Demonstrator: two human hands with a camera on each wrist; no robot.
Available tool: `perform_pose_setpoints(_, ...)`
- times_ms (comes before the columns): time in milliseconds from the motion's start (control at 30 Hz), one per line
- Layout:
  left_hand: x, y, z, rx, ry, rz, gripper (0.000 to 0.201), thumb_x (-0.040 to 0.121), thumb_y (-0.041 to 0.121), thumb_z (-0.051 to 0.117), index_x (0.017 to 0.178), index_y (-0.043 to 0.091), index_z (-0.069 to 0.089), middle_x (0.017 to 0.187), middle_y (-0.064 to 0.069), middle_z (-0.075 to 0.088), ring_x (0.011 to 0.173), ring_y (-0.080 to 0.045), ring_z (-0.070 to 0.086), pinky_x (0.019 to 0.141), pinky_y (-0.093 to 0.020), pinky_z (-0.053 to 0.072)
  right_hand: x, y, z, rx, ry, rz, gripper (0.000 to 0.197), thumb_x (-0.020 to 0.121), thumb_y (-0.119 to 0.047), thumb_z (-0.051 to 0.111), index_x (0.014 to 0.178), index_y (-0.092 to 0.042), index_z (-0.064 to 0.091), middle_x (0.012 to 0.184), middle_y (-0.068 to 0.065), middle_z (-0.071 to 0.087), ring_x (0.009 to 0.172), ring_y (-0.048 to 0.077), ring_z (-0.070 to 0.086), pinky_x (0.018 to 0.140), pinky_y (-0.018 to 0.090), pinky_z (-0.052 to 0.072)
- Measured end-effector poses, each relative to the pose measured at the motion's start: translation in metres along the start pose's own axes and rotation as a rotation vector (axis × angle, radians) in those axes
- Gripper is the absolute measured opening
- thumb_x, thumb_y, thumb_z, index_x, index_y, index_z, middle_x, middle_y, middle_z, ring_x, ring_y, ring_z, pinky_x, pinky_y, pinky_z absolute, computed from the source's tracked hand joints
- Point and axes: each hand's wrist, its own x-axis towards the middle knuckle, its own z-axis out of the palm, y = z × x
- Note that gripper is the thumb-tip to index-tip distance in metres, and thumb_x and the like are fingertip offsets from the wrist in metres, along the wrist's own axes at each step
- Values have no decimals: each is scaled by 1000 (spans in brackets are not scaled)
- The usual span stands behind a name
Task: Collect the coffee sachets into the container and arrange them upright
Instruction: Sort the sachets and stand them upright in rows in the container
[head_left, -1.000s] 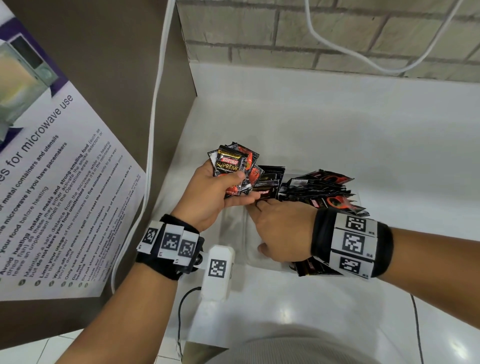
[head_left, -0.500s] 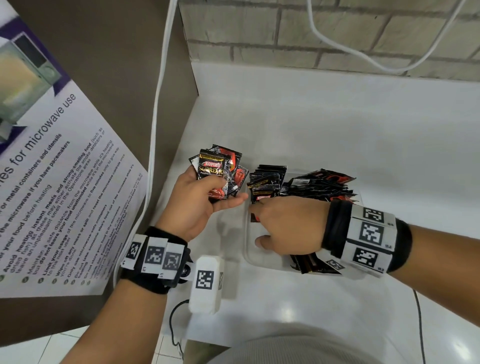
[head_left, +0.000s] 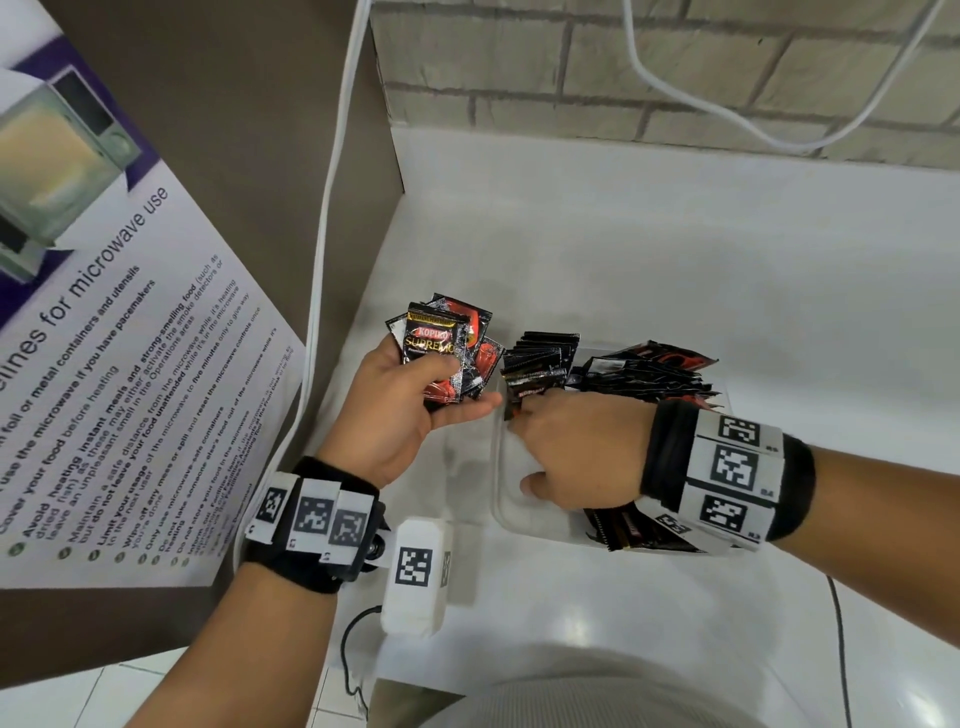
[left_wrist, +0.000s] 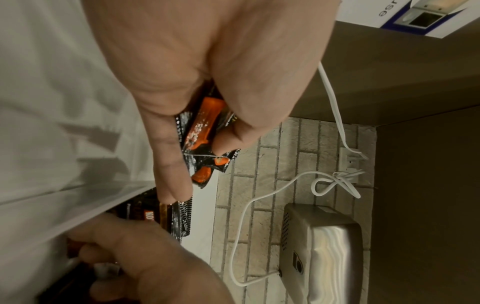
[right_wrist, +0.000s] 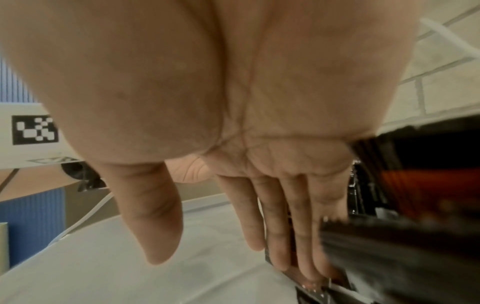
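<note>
Black sachets upright in container

You are working at a glossy white countertop set into a corner below a pale brick wall. Directly on it sits a clear plastic rectangular container, its right part packed with black-and-red coffee sachets standing on edge.

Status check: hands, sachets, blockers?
Left hand grips black-and-red sachet bundle. Right hand, fingers straight, presses sachets upright in clear plastic container. No blockers seen.
</note>
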Motion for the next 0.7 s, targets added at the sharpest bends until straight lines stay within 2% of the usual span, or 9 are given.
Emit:
perform_pose_setpoints(133, 3, -6, 2, 59, 0, -15, 28, 100, -6, 53, 126, 0, 61, 116, -23, 73, 103, -47, 72, 80, -52, 64, 1, 1, 5, 43, 47, -11, 56, 95, -50, 51, 133, -8, 53, 118, 9, 56, 109, 27, 55, 95, 41, 51)
perform_pose_setpoints(200, 4, -8, 5, 90, 1, -18, 26, 100, -6, 53, 123, 2, 63, 117, -21, 74, 109, -43, 71, 83, -56, 62, 1, 0, 8, 42, 58, -14, 59, 95, -50, 51, 137, -8, 49, 120, 9, 55, 110, 27, 54, 95, 41, 50)
perform_pose_setpoints(300, 4, -9, 9, 99, -7, -4, 25, 100, -6, 53, 117, 6, 65, 116, -19, 75, 105, -39, 73, 85, -57, 61, 0, 1, 8, 47, 49, -4, 57, 95, -49, 51, 135, -8, 51, 119, 9, 55, 109, 27, 53, 95, 42, 51)
perform_pose_setpoints(433, 5, -8, 15, 93, -10, 0, 23, 100, -7, 53, 113, 8, 66, 112, -17, 76, 99, -39, 75, 79, -50, 65, -1, 2, 6, 74, 41, 6, 54, 95, -49, 52, 130, -7, 54, 119, 8, 55, 108, 26, 54, 94, 42, 52)
perform_pose_setpoints(567, 7, -6, 12, 88, 47, 30, 24, 99, -7, 54, 113, 9, 65, 111, -16, 76, 103, -37, 74, 79, -54, 64, 0, 2, 6, 95, 55, -10, 51, 96, -48, 51, 127, -8, 56, 116, 8, 56, 105, 25, 57, 93, 42, 52)
perform_pose_setpoints(700, 6, -3, 6, 39, 76, 30, 29, 98, -10, 52, 120, 5, 61, 120, -24, 71, 110, -42, 70, 76, -49, 63, 0, 4, 6, 115, 66, -30, 48, 94, -47, 50, 123, -10, 59, 112, 7, 59, 102, 25, 60, 90, 42, 54)
